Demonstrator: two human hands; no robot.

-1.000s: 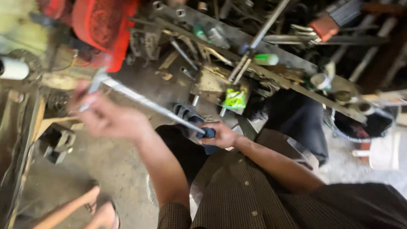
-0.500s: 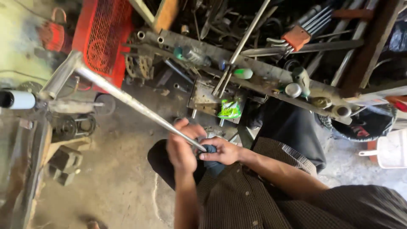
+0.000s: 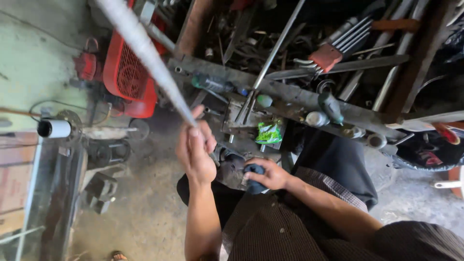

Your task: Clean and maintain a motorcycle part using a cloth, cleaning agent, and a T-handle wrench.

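My left hand is closed around the lower end of a long grey metal rod, which rises steeply toward the upper left and out of the picture. My right hand is lower and to the right, wrapped around a dark blue grip-like piece held just above my lap. The two hands are a short distance apart. What joins the rod to the blue piece is hidden behind my hands. My dark checked sleeve and trousers fill the lower right.
A red machine housing stands at upper left on the dusty concrete floor. A cluttered metal bench bar crosses the top, with rods, a red-handled tool set, small bottles and a green packet. A white roll lies left.
The rod has swung up from a low slant to a steep angle toward the upper left. My left hand slid down it and now grips near its lower end; my right hand stayed on the blue piece.
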